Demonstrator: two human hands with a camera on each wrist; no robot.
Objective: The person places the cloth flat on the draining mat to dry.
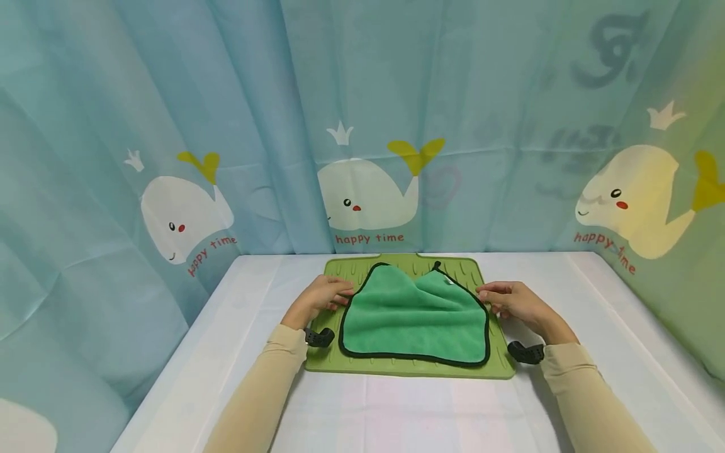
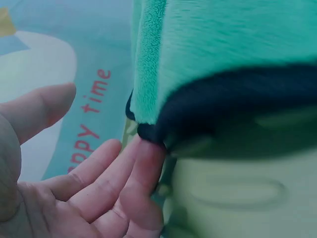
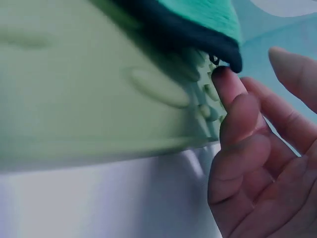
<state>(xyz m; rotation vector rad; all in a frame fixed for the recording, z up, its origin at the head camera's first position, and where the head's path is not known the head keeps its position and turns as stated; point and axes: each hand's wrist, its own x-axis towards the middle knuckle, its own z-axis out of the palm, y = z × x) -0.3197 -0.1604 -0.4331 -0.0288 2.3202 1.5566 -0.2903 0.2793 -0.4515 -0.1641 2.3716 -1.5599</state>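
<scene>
A green cloth (image 1: 413,321) with black edging lies rumpled on a light green ribbed mat (image 1: 408,372). Its far edge rises in two peaks with a dip between them. My left hand (image 1: 325,296) is at the cloth's left edge; in the left wrist view a fingertip meets the black border (image 2: 198,109), and the thumb stands apart. On the other side, my right hand (image 1: 518,305) reaches the right edge. The right wrist view shows a fingertip just under the cloth's border (image 3: 198,34), thumb spread away and the other fingers loosely bent.
The mat rests on a white-covered table (image 1: 408,415). Behind it and along both sides hangs a light blue curtain (image 1: 481,94) printed with whales. Each wrist carries a black camera band (image 1: 320,338), close over the mat's sides.
</scene>
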